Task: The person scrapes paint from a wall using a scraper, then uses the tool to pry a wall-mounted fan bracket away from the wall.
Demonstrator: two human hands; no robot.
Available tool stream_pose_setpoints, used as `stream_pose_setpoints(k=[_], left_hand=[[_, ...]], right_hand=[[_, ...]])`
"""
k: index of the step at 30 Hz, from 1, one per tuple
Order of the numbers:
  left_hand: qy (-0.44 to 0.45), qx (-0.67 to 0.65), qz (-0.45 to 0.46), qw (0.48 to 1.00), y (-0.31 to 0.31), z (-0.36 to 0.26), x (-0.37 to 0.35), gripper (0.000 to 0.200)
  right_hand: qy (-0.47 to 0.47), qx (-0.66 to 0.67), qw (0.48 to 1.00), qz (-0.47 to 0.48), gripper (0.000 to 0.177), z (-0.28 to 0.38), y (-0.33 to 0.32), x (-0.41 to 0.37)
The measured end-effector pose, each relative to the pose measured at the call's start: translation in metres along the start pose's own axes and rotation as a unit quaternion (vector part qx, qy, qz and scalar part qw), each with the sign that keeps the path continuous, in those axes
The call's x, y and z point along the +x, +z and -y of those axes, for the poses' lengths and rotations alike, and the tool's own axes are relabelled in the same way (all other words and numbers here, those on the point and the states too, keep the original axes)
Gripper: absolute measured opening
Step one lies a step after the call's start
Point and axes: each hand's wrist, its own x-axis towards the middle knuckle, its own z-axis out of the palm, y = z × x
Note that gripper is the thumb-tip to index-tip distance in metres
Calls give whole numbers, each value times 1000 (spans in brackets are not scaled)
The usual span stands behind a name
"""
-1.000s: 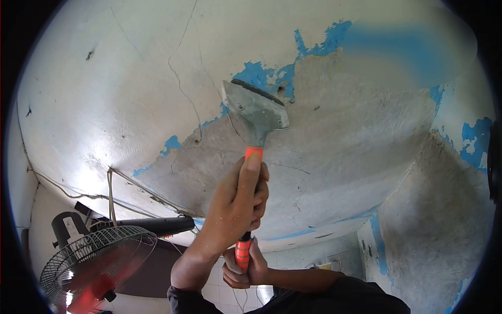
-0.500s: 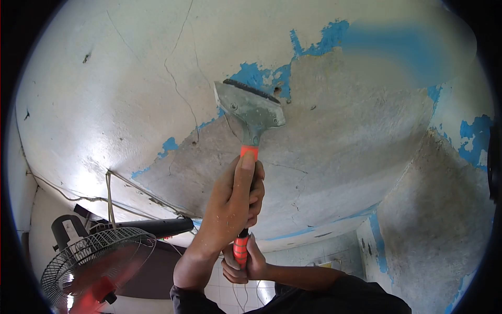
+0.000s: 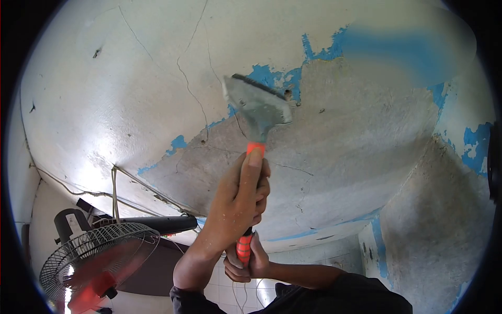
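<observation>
While left hand, right hand fingers stay clenched on scraper — blade now blurred.

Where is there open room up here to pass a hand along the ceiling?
Free: the grey scraped patch right of the scraper, up to the side wall, and the white paint left of it. Crowded lower left: cables and fan.
</observation>
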Motion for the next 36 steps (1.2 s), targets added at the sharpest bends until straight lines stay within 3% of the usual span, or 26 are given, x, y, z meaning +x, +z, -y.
stream_pose_setpoints(k=[14,18,24,25,26,36], left_hand=[[15,-15,5,1000,12,5,8,46],[16,-58,-21,998,7,15,3,48],[-3,-188,-20,982,18,38,10,52],[4,-207,-17,978,23,39,13,52],[8,-224,-13,974,27,40,14,52],[37,-380,0,924,71,48,19,51]], right_hand=[[0,-41,999,-29,76,17,3,-12],[43,-93,991,-81,76,19,6,-19],[81,-200,952,-217,75,40,15,-50],[95,-255,927,-259,75,55,21,-57],[88,-264,932,-233,73,61,26,-58],[125,-362,854,-352,63,113,69,-104]])
